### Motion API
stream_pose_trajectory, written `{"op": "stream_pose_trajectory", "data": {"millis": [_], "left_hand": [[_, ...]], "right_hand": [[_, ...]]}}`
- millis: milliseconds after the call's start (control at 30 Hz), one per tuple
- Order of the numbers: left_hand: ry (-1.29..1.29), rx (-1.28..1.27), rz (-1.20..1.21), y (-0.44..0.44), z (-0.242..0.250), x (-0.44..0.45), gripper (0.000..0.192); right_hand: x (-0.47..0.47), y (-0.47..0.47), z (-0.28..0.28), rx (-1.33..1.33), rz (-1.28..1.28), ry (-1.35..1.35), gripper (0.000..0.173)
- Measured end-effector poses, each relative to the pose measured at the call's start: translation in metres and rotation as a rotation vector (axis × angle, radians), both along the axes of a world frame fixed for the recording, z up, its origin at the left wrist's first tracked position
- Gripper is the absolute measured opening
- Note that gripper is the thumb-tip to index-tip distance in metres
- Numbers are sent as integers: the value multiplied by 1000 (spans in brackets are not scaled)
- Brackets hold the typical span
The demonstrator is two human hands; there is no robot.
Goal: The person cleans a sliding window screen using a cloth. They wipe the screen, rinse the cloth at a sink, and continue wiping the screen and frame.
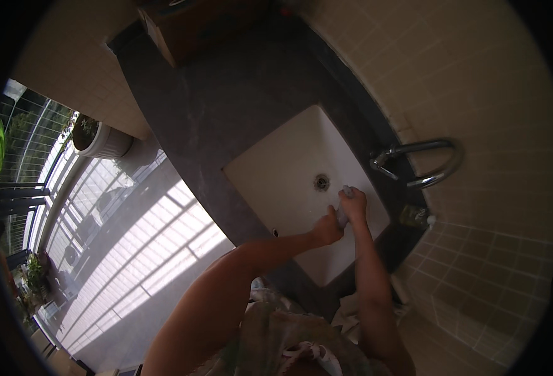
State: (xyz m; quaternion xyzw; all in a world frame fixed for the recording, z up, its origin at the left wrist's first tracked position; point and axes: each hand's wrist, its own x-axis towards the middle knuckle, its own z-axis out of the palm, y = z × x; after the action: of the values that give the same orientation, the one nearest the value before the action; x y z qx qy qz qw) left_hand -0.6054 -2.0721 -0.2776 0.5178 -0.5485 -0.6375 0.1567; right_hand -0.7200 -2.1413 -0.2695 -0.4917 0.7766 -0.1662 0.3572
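Note:
Over a white rectangular sink basin [281,174], both hands grip a small bunched greyish cloth [342,217]. My left hand [328,228] is closed around its lower part. Slightly higher in the picture and to the right, my right hand [353,205] holds the other end, and a bit of the cloth pokes out above the fingers. The hands are close together, near the basin's right side. Just up and left of them lies the metal drain [322,182]. Fingers cover much of the cloth, so its full shape is hidden.
A chrome gooseneck faucet [434,181] rises from the dark stone countertop [187,108] right of the basin. Some small object [413,215], too dark to identify, sits in the counter corner. A cardboard box [201,28] stands at the top. Left are a sunlit tiled floor and a potted plant [102,141].

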Motion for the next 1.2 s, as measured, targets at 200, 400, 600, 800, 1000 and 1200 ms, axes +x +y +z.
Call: {"op": "stream_pose_trajectory", "data": {"millis": [200, 400, 600, 800, 1000, 1200], "left_hand": [[-134, 0, -25, 4, -23, -6, 59], [269, 534, 24, -18, 42, 49, 53], [384, 691, 474, -5, 63, 94, 59], [425, 382, 277, 41, 120, 65, 90], [131, -367, 63, 81, 104, 63, 70], [-101, -782, 205, 80, 213, 115, 49]], "right_hand": [[28, 5, -10, 122, 138, 382, 35], [-30, 32, 64, 65, -122, -367, 65], [-68, 105, 197, -339, 86, -1037, 55], [-48, 115, 68, -143, -202, -890, 62], [46, 143, 65, -171, 294, -1903, 80], [82, 173, 76, -269, 115, -1231, 72]]}}
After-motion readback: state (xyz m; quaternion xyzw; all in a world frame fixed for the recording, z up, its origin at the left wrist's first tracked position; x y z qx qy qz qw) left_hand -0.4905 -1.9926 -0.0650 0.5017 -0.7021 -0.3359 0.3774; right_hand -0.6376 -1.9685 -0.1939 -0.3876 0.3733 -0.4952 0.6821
